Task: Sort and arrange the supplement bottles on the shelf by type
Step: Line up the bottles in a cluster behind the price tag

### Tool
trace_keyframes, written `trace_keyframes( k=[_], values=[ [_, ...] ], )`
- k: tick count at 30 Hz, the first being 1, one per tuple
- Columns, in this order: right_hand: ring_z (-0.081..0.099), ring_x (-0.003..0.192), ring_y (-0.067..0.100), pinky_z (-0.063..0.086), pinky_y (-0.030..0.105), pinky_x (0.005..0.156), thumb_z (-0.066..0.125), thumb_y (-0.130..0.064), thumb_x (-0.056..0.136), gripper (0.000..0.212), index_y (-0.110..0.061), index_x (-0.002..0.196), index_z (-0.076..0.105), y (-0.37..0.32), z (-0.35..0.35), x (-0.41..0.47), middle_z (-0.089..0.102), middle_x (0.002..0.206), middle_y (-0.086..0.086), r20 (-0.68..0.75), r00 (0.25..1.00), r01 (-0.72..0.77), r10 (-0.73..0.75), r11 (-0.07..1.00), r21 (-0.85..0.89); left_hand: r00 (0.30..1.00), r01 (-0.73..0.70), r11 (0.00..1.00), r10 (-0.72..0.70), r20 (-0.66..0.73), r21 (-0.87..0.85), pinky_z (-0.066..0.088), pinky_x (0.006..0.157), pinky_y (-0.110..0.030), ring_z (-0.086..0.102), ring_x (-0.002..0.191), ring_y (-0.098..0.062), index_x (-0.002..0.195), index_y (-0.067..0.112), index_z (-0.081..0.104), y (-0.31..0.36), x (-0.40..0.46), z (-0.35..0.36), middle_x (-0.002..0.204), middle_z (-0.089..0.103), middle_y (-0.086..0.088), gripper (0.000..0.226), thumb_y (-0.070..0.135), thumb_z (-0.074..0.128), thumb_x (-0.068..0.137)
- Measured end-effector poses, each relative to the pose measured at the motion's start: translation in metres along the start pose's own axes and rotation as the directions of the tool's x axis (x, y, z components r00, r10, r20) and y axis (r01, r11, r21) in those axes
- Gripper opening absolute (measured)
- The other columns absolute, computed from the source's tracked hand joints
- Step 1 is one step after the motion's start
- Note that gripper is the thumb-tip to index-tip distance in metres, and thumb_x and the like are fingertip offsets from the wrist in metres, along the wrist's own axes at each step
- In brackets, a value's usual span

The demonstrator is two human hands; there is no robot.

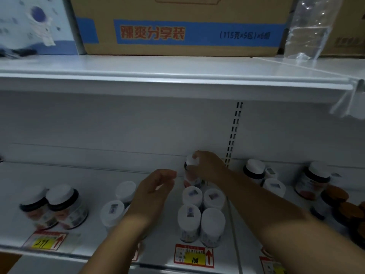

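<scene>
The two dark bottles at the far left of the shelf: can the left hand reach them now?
Probably yes. The left hand is open and holds nothing, and the two dark bottles stand at the shelf's front with nothing before them.

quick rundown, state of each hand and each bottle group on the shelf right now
right hand: grips the cap of a white-capped dark bottle at the shelf's back
left hand: fingers loosely curled, holding nothing
white-capped dark bottle: upright
four white bottles in a square block: upright, packed together
two dark jars with white lids at the left: upright, side by side
brown cardboard carton on the top shelf: closed
</scene>
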State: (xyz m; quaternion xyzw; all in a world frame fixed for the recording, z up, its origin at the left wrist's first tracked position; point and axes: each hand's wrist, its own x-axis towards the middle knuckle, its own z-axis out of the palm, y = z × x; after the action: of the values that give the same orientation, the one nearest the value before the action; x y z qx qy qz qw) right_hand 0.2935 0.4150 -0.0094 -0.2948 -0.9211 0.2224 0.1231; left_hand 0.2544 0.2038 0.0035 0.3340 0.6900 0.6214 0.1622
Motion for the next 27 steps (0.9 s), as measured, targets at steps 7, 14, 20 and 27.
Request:
trace_keyframes(
  k=[7,14,20,27],
  values=[
    [0.060,0.081,0.011,0.044,0.021,0.067,0.067,-0.025,0.081,0.018,-0.015,0.096,0.066,-0.016,-0.045,-0.019,0.064,0.091,-0.002,-0.233,0.965,0.011,0.119,0.872,0.490,0.998,0.022,0.999,-0.025,-0.062,-0.046,0.046,0.059,-0.004,0.062,0.077,0.003,0.087,0.034,0.065,0.007,-0.011,-0.009,0.102,0.066,0.011,0.028,0.006,0.067,0.081],
    [0.069,0.071,0.007,0.054,0.020,0.059,0.065,-0.018,0.083,0.008,-0.015,0.079,0.070,-0.038,-0.071,-0.082,0.073,0.073,-0.004,0.002,0.998,0.018,-0.057,0.350,0.937,0.999,-0.037,0.997,0.036,0.016,0.066,0.049,0.069,-0.007,0.061,0.094,0.008,0.110,0.051,0.047,0.031,-0.029,0.009,0.104,0.062,0.030,0.069,0.031,0.083,0.055],
    [0.070,0.078,0.010,0.054,0.022,0.063,0.065,-0.020,0.081,0.009,-0.017,0.084,0.073,-0.054,-0.063,-0.091,0.074,0.081,-0.003,0.065,0.988,-0.015,-0.143,0.325,0.946,0.990,-0.088,0.993,0.097,-0.107,0.081,0.047,0.064,-0.004,0.063,0.087,0.008,0.112,0.040,0.051,0.029,-0.053,-0.001,0.097,0.064,0.030,0.068,0.008,0.081,0.061],
    [0.068,0.083,0.012,0.056,0.027,0.063,0.061,-0.018,0.084,0.013,-0.024,0.079,0.071,-0.098,-0.045,-0.080,0.072,0.084,-0.001,0.066,0.989,-0.015,-0.129,0.362,0.932,0.992,-0.080,0.995,0.085,-0.093,0.050,0.049,0.069,-0.008,0.062,0.092,0.005,0.123,0.033,0.046,0.028,-0.049,-0.047,0.111,0.061,0.015,0.071,0.008,0.080,0.066]
  ],
)
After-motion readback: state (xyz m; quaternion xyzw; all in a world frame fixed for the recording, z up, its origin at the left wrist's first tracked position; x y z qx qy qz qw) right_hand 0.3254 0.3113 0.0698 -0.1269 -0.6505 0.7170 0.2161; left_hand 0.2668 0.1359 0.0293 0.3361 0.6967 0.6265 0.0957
